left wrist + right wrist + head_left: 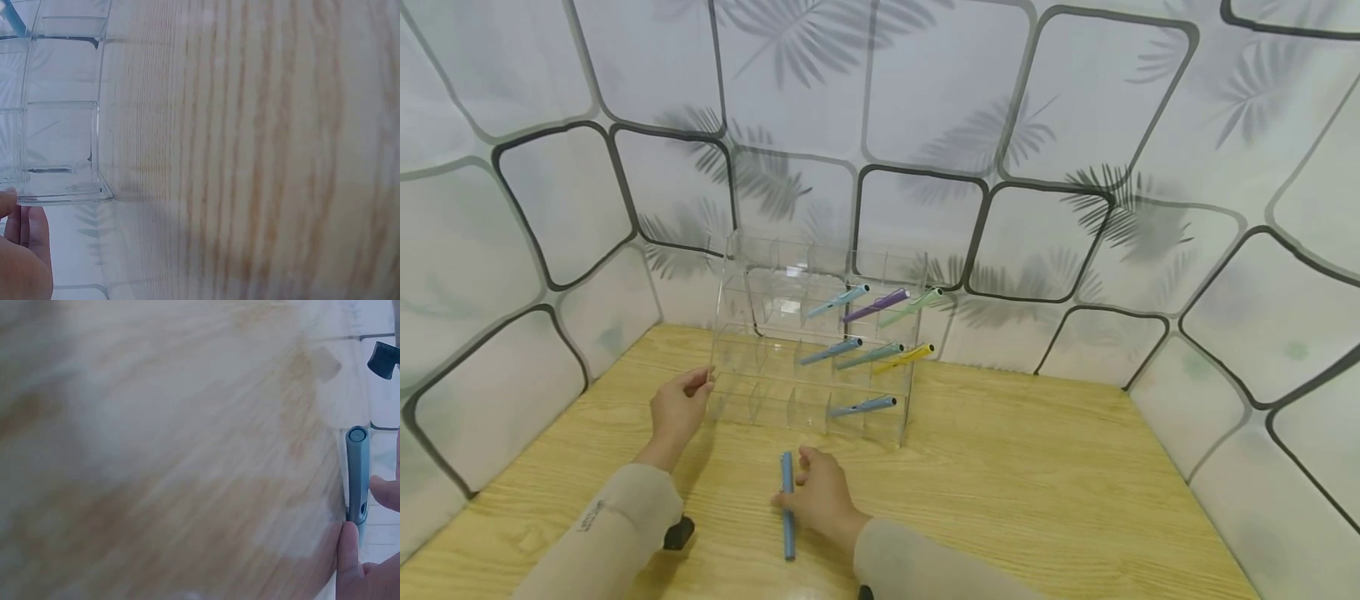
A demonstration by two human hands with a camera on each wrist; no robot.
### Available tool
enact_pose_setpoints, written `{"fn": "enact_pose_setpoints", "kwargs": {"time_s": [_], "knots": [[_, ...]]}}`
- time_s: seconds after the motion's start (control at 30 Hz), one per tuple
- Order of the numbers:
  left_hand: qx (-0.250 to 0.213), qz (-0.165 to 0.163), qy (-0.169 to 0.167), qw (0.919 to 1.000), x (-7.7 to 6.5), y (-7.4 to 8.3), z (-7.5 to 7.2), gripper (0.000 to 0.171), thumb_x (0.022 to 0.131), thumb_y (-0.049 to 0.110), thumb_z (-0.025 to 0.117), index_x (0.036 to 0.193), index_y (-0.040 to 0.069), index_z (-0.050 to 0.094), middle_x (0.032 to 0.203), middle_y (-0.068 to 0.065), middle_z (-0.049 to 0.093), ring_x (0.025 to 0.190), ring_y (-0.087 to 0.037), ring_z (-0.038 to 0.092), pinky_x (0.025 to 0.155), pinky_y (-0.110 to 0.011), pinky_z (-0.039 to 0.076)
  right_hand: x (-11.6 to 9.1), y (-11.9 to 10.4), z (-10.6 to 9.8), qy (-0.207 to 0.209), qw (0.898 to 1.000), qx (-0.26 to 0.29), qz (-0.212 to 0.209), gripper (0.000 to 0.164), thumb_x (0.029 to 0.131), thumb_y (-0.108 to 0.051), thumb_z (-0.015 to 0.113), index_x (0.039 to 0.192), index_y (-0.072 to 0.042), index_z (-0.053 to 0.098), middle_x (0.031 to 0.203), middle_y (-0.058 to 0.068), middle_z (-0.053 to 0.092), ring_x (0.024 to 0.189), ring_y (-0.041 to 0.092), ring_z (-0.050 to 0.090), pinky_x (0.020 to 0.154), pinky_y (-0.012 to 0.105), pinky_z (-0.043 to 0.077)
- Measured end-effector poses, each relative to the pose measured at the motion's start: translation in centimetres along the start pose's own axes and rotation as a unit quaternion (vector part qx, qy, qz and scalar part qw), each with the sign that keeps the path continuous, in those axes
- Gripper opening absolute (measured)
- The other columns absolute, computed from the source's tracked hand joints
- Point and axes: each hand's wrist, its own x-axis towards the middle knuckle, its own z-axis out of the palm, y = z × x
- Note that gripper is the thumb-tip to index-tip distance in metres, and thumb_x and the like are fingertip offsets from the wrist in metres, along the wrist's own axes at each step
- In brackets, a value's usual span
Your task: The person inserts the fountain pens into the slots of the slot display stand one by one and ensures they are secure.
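Observation:
My left hand (681,408) pinches the left edge of a clear tiered display rack (733,379); in the left wrist view the thumb lies before the rack's side panel and the fingers behind it. On the wooden table in front of the rack is a blue pen (787,533), pointing away from me. Thumb and fingers of my right hand (827,496) lie on either side of it, pinching its middle. The right wrist view shows the pen (357,469) end-on, with a fingertip against its side. Whether it touches the table cannot be told.
Several pens rest slanted in the rack: light blue (838,300), purple (876,305) and light green (912,307) on top; blue (831,351), green (870,356) and yellow (905,357) in the middle; blue-grey (862,407) at the bottom. A patterned curtain (925,92) surrounds the table (1037,483).

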Motion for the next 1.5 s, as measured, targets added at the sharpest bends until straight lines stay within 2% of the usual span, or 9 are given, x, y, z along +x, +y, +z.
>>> {"fn": "enact_pose_setpoints", "kwargs": {"time_s": [0.37,0.53,0.7,0.83,0.97,1.07,1.13,1.37,1.5], "knots": [[0.007,-0.019,-0.011,0.9997,0.0,0.0,-0.1,0.023,0.090,0.002,0.063,0.112,-0.004,0.067,0.101,-0.021,0.069,0.088,-0.034,0.065,0.067,-0.020,0.044,0.1,-0.4,0.0,-0.027,1.000,0.002,0.002,0.068,0.067,0.013,0.075,0.129,0.012,0.048,0.114,0.019,0.059,0.099,0.030,0.064,0.073,0.024,0.054],[0.008,-0.016,-0.007,0.9998,0.0,0.0,0.0,0.023,0.090,0.001,0.063,0.111,-0.004,0.067,0.100,-0.021,0.069,0.087,-0.034,0.064,0.072,-0.030,0.047,0.4,-0.6,-0.3,-0.035,0.998,0.048,0.030,0.065,0.068,0.011,0.073,0.129,0.010,0.050,0.109,0.016,0.064,0.100,0.030,0.064,0.076,0.030,0.054],[0.008,-0.012,-0.006,0.9999,0.0,0.1,0.1,0.023,0.090,0.001,0.063,0.111,-0.004,0.067,0.100,-0.021,0.069,0.087,-0.034,0.064,0.076,-0.038,0.047,0.9,-0.6,-0.5,-0.045,0.990,0.115,0.064,0.060,0.074,0.009,0.069,0.131,0.006,0.051,0.107,0.011,0.065,0.087,0.020,0.064,0.068,0.029,0.055],[0.010,-0.012,-0.007,0.9999,0.1,0.0,0.1,0.023,0.090,0.002,0.064,0.112,-0.004,0.067,0.100,-0.021,0.069,0.087,-0.033,0.065,0.074,-0.035,0.047,1.3,-0.4,-0.9,-0.068,0.974,0.200,0.081,0.060,0.078,0.010,0.063,0.135,0.004,0.047,0.107,0.010,0.062,0.085,0.019,0.063,0.067,0.031,0.056],[0.011,-0.013,-0.010,0.9998,0.0,0.0,0.0,0.023,0.090,0.003,0.064,0.112,-0.004,0.067,0.100,-0.020,0.069,0.088,-0.034,0.065,0.072,-0.032,0.047,1.5,-0.1,-1.9,-0.118,0.942,0.302,0.087,0.059,0.083,0.011,0.057,0.139,0.007,0.039,0.109,0.015,0.057,0.089,0.021,0.059,0.074,0.036,0.055],[0.011,-0.016,-0.013,0.9997,0.0,0.0,-0.1,0.023,0.090,0.003,0.064,0.112,-0.004,0.067,0.101,-0.020,0.069,0.088,-0.034,0.065,0.070,-0.027,0.046,1.5,0.1,-2.7,-0.149,0.923,0.345,0.082,0.058,0.086,0.010,0.056,0.141,0.007,0.036,0.105,0.013,0.055,0.087,0.020,0.056,0.078,0.038,0.053],[0.011,-0.018,-0.015,0.9997,0.0,0.0,-0.1,0.024,0.090,0.003,0.064,0.113,-0.005,0.066,0.101,-0.021,0.068,0.089,-0.035,0.065,0.072,-0.030,0.048,1.5,0.3,-3.1,-0.157,0.917,0.358,0.078,0.056,0.087,0.010,0.056,0.140,0.006,0.038,0.102,0.011,0.052,0.087,0.019,0.055,0.080,0.039,0.053],[0.010,-0.014,-0.018,0.9997,0.1,0.0,-0.1,0.024,0.091,0.002,0.063,0.113,-0.006,0.066,0.102,-0.022,0.068,0.090,-0.036,0.065,0.076,-0.041,0.050,1.1,0.7,-4.0,-0.144,0.916,0.364,0.083,0.045,0.087,0.011,0.061,0.130,0.009,0.047,0.113,0.017,0.050,0.092,0.024,0.059,0.084,0.044,0.052],[0.005,-0.017,-0.029,0.9994,-0.1,0.0,-0.2,0.025,0.093,0.004,0.061,0.116,-0.006,0.064,0.105,-0.023,0.067,0.092,-0.037,0.064,0.078,-0.045,0.049,1.0,0.9,-4.3,-0.120,0.928,0.344,0.075,0.041,0.085,0.008,0.066,0.122,0.010,0.049,0.108,0.016,0.055,0.091,0.025,0.063,0.082,0.045,0.053]]}}
